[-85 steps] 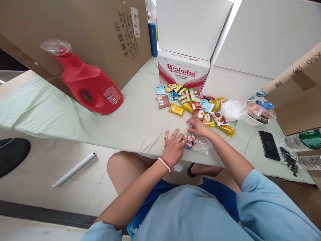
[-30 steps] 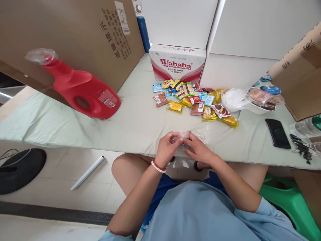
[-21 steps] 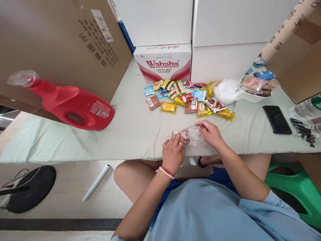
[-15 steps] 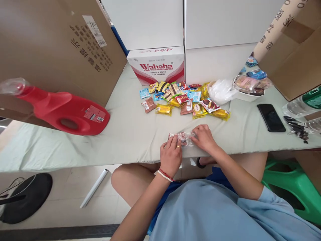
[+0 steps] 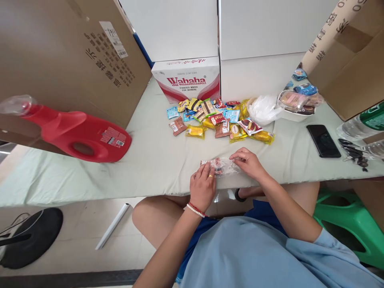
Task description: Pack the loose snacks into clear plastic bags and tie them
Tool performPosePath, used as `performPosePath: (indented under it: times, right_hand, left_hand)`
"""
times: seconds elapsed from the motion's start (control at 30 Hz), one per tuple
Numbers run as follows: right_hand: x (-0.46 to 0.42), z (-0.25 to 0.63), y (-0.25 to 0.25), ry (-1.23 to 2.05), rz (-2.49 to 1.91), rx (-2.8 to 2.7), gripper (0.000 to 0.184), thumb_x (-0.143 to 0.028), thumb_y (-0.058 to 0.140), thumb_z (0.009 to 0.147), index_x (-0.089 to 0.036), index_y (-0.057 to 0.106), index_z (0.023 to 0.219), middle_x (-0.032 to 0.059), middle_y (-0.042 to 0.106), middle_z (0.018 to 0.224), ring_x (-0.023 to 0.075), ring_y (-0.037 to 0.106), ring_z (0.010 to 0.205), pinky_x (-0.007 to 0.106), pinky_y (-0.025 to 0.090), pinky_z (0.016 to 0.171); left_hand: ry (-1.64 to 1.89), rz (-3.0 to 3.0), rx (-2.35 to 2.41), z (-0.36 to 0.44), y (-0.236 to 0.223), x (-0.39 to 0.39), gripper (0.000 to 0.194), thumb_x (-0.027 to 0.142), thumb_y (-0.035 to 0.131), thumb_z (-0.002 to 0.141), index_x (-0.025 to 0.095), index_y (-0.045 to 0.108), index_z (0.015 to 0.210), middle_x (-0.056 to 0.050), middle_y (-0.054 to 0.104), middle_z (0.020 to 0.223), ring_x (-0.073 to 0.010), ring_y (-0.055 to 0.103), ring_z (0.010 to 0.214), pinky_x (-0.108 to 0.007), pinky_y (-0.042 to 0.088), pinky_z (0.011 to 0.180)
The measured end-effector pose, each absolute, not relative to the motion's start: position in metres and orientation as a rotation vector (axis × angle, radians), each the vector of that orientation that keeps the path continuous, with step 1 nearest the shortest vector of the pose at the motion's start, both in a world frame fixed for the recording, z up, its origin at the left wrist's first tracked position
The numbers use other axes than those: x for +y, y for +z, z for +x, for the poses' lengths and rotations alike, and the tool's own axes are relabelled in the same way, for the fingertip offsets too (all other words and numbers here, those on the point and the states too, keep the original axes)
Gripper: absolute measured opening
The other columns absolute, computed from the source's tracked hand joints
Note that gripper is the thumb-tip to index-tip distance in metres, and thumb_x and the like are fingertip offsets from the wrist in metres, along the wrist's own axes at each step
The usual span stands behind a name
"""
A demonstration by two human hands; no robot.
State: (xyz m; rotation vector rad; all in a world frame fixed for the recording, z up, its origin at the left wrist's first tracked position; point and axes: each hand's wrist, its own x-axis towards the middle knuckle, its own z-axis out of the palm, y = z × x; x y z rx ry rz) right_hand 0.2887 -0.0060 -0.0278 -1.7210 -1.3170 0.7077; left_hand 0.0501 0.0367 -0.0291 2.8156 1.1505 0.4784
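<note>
A clear plastic bag [image 5: 227, 166] with a reddish-brown and white print lies at the table's near edge; I cannot make out whether anything is inside it. My left hand [image 5: 203, 181], fingers stretched out and flat, rests on the bag's left part. At the other end, the thumb and index finger of my right hand [image 5: 246, 163] are pinched together on the bag's right edge. Beyond both hands is a loose pile of wrapped snacks, among them a yellow packet [image 5: 195, 131], a brown packet [image 5: 177, 125] and a red packet [image 5: 217, 118].
A red jug [image 5: 85, 136] lies on the left by a large carton [image 5: 69, 60]. Behind the snacks stand a Wahaha box [image 5: 186, 82] and a white plastic bag [image 5: 264, 110]. To the right are a filled white bowl [image 5: 295, 116], a phone [image 5: 323, 141], keys [image 5: 355, 152] and bottles [image 5: 370, 124].
My right hand has shifted slightly right, drawing the clear bag's right end out flatter. My left hand stays on the bag, almost in the same spot.
</note>
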Motion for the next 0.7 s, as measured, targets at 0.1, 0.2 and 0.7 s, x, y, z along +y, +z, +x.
performPosePath:
  times: [0.1,0.2,0.7]
  right_hand:
    - [-0.014,0.296,-0.024,0.693,-1.662,-1.232,0.019,-0.032,0.066,0.087,-0.023,0.080,0.096,0.0054,0.062,0.103,0.0143,0.055,0.073,0.028,0.045,0.066]
    - [-0.019,0.301,-0.018,0.679,-1.631,-1.254,0.019,-0.036,0.068,0.088,-0.024,0.080,0.097,0.0061,0.063,0.105,0.0164,0.057,0.079,0.029,0.047,0.067]
    - [-0.044,0.295,-0.024,0.384,-1.631,-2.022,0.027,-0.017,0.053,0.100,-0.025,0.078,0.102,0.0078,0.074,0.120,0.0257,0.052,0.099,0.042,0.047,0.090]
  left_hand:
    - [0.525,2.787,1.159,0.051,-0.031,0.037,0.034,0.025,0.050,0.102,0.022,0.066,0.132,-0.012,0.062,0.149,-0.0296,0.056,0.136,-0.044,0.047,0.098]
    - [0.573,2.764,1.178,0.056,-0.033,0.037,0.029,0.033,0.053,0.102,0.023,0.068,0.126,-0.012,0.065,0.144,-0.0310,0.058,0.134,-0.046,0.046,0.098]
    - [0.798,2.806,1.312,0.077,-0.045,0.037,0.017,0.031,0.063,0.098,0.023,0.071,0.110,-0.011,0.073,0.128,-0.0297,0.062,0.122,-0.047,0.039,0.095]
